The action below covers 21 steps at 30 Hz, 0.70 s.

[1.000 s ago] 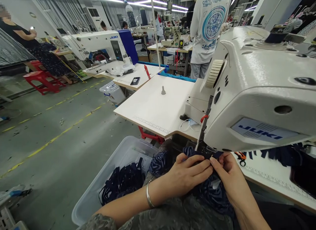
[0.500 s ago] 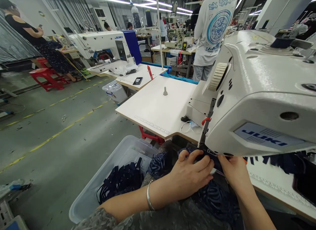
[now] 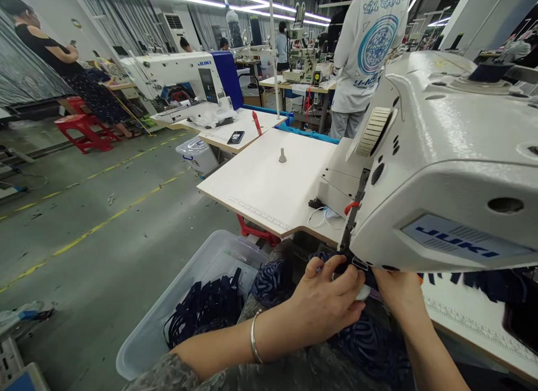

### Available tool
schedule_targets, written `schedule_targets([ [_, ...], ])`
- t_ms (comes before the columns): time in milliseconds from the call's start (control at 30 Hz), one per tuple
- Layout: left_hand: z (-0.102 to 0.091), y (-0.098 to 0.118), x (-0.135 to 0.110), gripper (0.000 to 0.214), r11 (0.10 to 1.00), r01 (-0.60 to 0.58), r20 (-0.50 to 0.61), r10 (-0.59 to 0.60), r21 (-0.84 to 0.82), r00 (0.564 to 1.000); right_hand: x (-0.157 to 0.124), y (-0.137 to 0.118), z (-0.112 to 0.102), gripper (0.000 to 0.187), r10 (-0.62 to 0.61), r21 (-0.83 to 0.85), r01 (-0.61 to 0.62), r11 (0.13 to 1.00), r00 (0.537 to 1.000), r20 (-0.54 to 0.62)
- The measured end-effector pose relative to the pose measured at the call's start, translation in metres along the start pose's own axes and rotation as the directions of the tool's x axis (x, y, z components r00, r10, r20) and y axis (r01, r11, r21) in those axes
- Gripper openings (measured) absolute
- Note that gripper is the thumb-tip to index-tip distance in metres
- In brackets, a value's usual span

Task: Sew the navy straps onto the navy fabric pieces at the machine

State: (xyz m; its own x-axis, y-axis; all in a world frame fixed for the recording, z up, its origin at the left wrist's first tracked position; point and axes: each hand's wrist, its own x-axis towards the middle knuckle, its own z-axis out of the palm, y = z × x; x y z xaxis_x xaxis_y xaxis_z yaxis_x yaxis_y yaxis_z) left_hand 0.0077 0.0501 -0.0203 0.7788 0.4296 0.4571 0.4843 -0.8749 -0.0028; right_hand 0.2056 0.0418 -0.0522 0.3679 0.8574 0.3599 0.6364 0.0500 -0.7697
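My left hand (image 3: 325, 301) pinches dark blue patterned fabric (image 3: 370, 340) right under the head of the white JUKI sewing machine (image 3: 445, 167). A silver bangle (image 3: 254, 339) sits on that wrist. My right hand (image 3: 397, 293) is beside it, with its fingers tucked under the machine head and hidden, touching the same fabric. More of the blue fabric (image 3: 273, 279) is bunched over my lap.
A clear plastic bin (image 3: 168, 329) with dark blue straps (image 3: 205, 310) stands on the floor to my left. The white sewing table (image 3: 269, 184) extends ahead. A person in a white printed shirt (image 3: 370, 49) stands beyond; another JUKI machine (image 3: 176, 77) and red stools (image 3: 84, 127) lie left.
Both hands have pushed the fabric forward under the machine head; my right fingers, visible a second ago, are now hidden beneath it. The view shifted slightly.
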Motion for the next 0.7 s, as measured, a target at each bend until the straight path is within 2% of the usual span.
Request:
schedule_targets([
  [133, -0.001, 0.000, 0.000, 0.039, 1.000, -0.001, 0.000, 0.001, -0.015, 1.000, 0.000, -0.003, -0.001, 0.026, -0.018, -0.027, 0.019, 0.999, 1.000, 0.013],
  [333, 0.002, 0.002, -0.001, 0.038, 1.000, 0.004, -0.009, -0.004, -0.007, 1.000, 0.000, -0.006, -0.002, 0.028, 0.020, -0.042, -0.019, 0.999, 0.999, 0.031],
  [700, 0.005, 0.004, -0.003, 0.040, 0.998, 0.060, -0.038, -0.060, -0.003, 0.997, 0.004, 0.008, 0.000, 0.021, 0.033, -0.074, -0.031, 0.997, 0.999, 0.026],
])
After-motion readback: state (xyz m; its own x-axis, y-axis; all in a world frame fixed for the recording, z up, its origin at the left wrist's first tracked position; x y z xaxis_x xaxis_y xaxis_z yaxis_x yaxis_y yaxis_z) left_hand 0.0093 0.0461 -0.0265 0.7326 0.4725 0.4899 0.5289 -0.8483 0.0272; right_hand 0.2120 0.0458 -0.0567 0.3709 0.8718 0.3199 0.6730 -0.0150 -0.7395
